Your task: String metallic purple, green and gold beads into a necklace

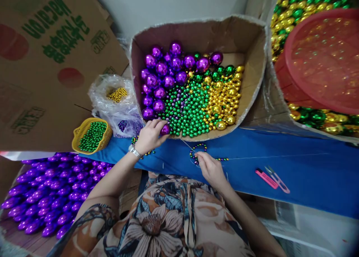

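Note:
At the near left edge of the cardboard box, my left hand [153, 136] has its fingers closed on a shiny purple ball [165, 129]. My right hand [211, 169] pinches a thin, needle-like wire [187, 143] whose tip points up at the box's near rim. Beneath that hand, a string of small purple, green and gold beads [199, 147] lies curled on the blue cloth. Another beaded strand [135, 140] is partly hidden behind my left hand. Inside the box are large purple balls [162, 68], small green beads [193, 111] and gold beads [223, 100].
A yellow basket [106, 141] of green beads and plastic bags [97, 88] stand left. Purple balls [50, 189] fill a lower box. Pink-handled snips [282, 184] and a pink cutter [266, 179] lie on the blue cloth [314, 182]. A red basin [290, 51] sits at right.

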`<state>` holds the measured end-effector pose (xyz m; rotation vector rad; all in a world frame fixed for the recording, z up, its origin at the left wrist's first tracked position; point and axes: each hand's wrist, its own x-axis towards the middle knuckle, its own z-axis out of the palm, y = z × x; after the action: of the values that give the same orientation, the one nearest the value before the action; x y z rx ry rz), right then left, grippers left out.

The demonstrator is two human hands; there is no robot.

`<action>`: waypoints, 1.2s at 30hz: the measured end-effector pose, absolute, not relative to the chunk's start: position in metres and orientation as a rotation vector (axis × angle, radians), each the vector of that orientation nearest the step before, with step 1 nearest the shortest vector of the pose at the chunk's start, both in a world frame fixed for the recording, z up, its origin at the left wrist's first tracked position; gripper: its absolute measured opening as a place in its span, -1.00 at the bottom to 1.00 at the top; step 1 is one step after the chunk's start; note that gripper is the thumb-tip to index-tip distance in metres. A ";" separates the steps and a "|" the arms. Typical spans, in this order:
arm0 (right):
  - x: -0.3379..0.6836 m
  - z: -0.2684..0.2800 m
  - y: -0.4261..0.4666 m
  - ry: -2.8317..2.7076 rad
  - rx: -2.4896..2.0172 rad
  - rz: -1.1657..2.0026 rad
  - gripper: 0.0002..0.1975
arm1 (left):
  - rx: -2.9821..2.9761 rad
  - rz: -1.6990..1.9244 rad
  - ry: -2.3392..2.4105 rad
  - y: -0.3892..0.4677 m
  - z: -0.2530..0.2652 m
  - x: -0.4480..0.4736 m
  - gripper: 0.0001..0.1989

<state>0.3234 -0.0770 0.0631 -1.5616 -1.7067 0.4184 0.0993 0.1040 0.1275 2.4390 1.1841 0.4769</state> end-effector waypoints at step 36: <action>0.325 0.068 -0.078 -1.672 -1.652 0.270 -0.79 | 0.846 1.041 0.839 0.077 0.116 0.192 -0.54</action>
<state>0.3252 -0.0785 0.0681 -1.6518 -1.6724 0.2698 0.1922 0.0770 0.1160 0.8465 0.8393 1.0412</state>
